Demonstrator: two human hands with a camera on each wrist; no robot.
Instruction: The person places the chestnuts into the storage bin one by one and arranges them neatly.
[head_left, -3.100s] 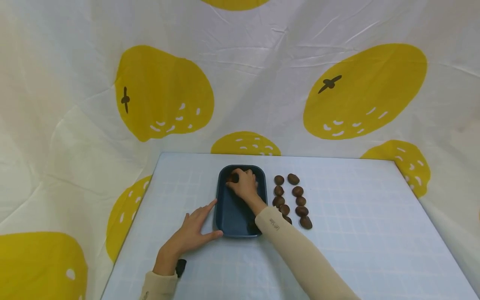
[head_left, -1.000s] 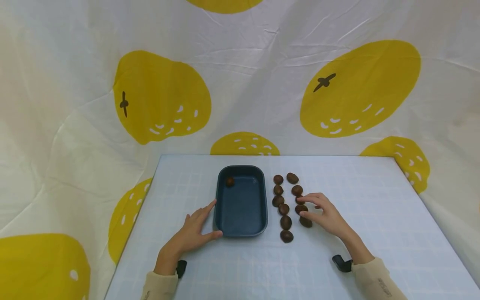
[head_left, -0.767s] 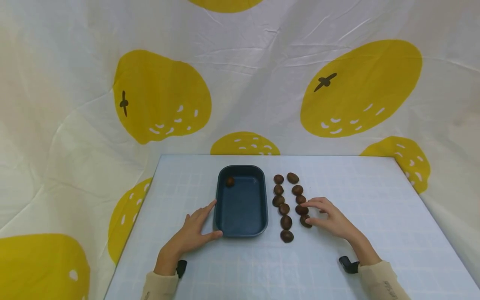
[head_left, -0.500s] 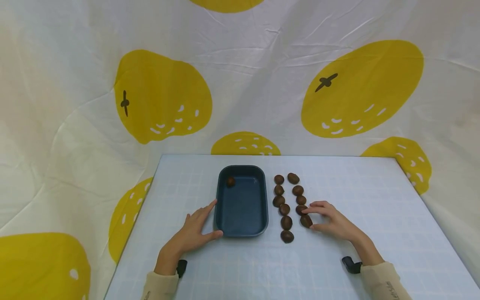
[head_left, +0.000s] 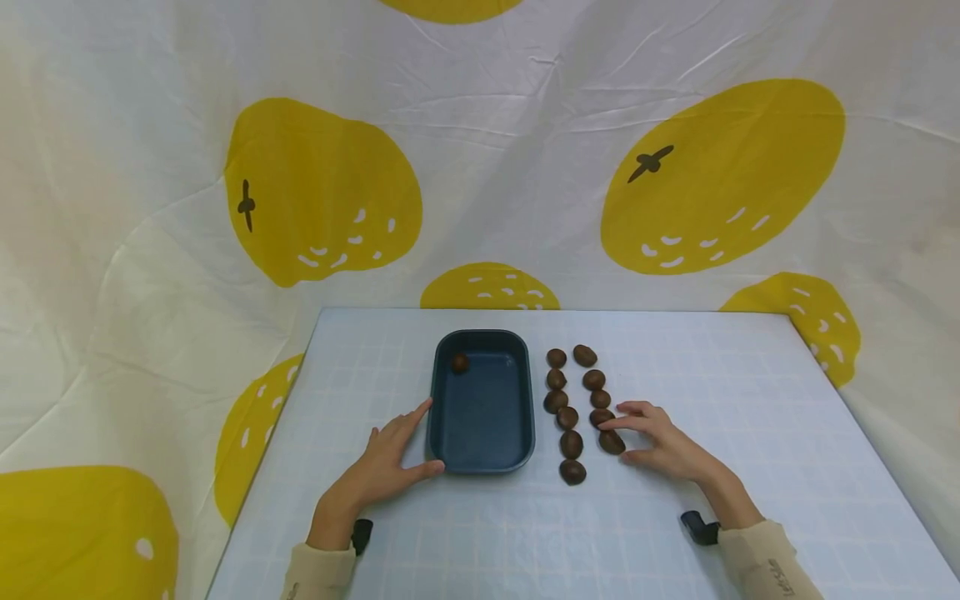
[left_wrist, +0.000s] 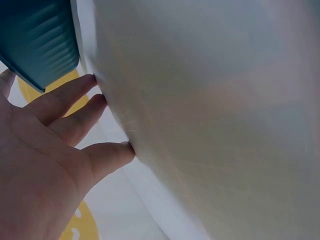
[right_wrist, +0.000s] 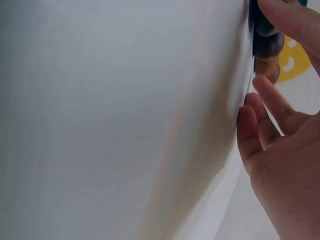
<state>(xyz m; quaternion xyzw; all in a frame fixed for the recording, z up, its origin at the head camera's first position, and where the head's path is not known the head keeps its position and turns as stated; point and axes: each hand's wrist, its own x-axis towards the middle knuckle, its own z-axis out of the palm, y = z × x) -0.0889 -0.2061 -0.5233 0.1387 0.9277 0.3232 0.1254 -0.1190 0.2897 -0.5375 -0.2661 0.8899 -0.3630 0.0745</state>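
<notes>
In the head view my left hand (head_left: 386, 462) lies with fingers spread at the left side of a dark blue tray (head_left: 482, 465), forefinger and thumb touching its edge. The left wrist view shows the tray's ribbed wall (left_wrist: 52, 47) beyond those straight fingers. One chestnut (head_left: 460, 363) sits in the tray's far left corner. My right hand (head_left: 667, 446) pinches the nearest chestnut (head_left: 611, 442) of the right-hand row between thumb and forefinger, on the table. In the right wrist view the thumb (right_wrist: 292, 20) covers part of the dark chestnuts (right_wrist: 267, 46), and the forefinger is hidden.
A left-hand row of several chestnuts (head_left: 567, 418) runs beside the tray. The right-hand row continues away from me with more chestnuts (head_left: 594, 380). A pale checked cloth (head_left: 720, 375) covers the table, and a white curtain (head_left: 510, 192) with yellow fruit prints hangs behind.
My right hand has left the tray, come over to the right-hand row and closed on its nearest chestnut, which has turned slightly. The left hand has stayed at the tray.
</notes>
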